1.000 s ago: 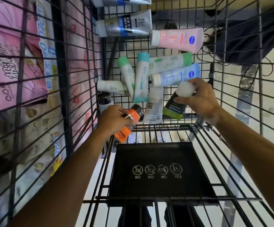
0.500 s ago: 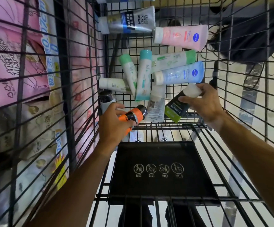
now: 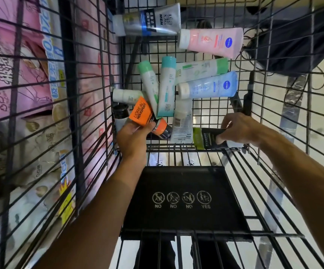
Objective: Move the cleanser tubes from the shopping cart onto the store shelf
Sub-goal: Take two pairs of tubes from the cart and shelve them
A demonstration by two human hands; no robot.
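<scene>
Two hands grip tubes: left hand [image 3: 132, 138] an orange "L'OREAL MEN EXPERT" tube [image 3: 140, 111]; right hand [image 3: 238, 129] a black-green tube [image 3: 207, 137].

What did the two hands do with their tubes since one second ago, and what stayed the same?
The left hand turned the orange tube, so its flat end now points away from the person. The right hand laid the black and green tube flatter, green end pointing left. Both hands keep their grip; the other tubes in the cart stayed put.

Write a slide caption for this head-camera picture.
Inside the shopping cart, the left hand grips an orange tube, the right hand a black-and-green tube.
</scene>
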